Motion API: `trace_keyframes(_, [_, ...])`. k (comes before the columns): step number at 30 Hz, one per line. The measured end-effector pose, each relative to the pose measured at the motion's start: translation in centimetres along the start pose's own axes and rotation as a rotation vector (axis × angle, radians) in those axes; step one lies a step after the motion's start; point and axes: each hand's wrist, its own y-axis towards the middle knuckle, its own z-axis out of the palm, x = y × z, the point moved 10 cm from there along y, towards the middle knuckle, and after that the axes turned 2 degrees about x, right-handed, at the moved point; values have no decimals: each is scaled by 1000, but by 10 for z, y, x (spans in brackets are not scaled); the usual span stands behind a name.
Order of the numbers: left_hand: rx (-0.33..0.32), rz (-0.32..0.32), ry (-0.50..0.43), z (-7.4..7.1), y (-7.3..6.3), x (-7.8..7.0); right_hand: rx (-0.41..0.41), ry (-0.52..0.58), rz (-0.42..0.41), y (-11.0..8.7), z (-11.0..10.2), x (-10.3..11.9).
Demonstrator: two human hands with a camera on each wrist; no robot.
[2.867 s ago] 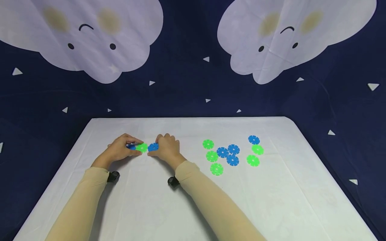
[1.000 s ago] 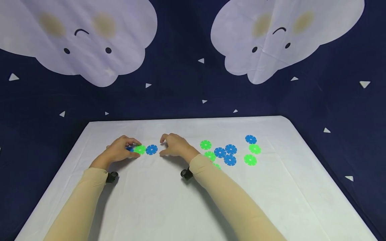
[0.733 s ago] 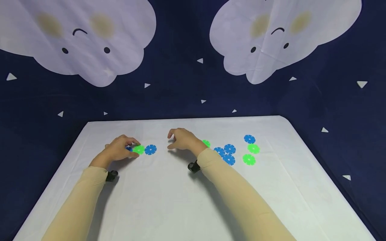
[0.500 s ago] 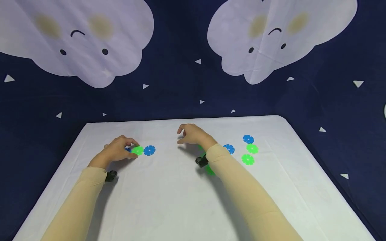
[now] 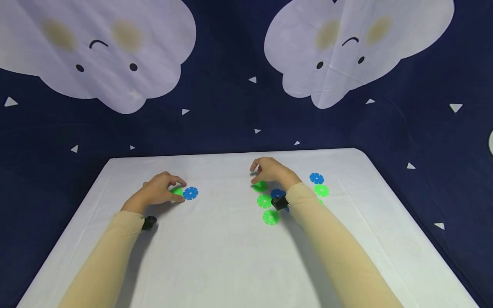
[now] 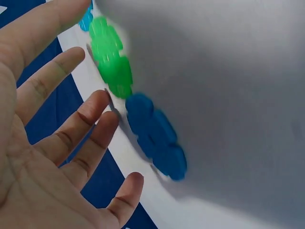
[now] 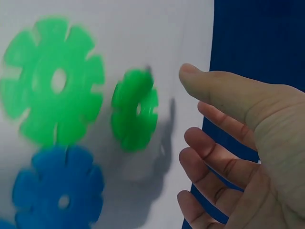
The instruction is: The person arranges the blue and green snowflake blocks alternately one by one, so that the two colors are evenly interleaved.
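My left hand (image 5: 155, 190) hovers at a row of flat, notched plastic discs with its fingers spread. In the left wrist view a green disc (image 6: 110, 57) lies between a blue disc (image 6: 155, 136) and the edge of another blue disc (image 6: 86, 20). The head view shows the blue disc (image 5: 190, 193) just past the left fingertips; the row's other blue disc is hidden under that hand. Over on the right, my right hand (image 5: 271, 170) is bent loosely, holding nothing, just above and beside a green disc (image 7: 135, 109). A gap separates its thumb from that disc.
Two more green discs (image 5: 264, 201) lie in front of the right hand. Blue discs (image 5: 277, 194) are partly covered by the right wrist and its black camera (image 5: 280, 202). Farther right are another blue disc (image 5: 316, 178) and green discs (image 5: 321, 190). A white cloth covers the table (image 5: 215, 256).
My right hand has left the blue disc at the row's right end and moved right to the green discs. My left hand has shifted slightly right, hiding the row's left blue disc.
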Motion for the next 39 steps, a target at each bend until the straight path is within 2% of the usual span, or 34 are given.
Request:
trace_keyframes(8, [-3,13,-22,7,3,-12,33,23,17,-12,1,-22])
trace_keyframes(16, [-7,14,-43,7,1,-19,34,43,17,-13,5,-33])
trace_keyframes(28, [-5,-3,-49,8,0,-17,-11,17,-45,-14,10,-28])
trace_keyframes(39, [-6,-13,-62,11,4,-11,-33,3,-34,-13,12,-31])
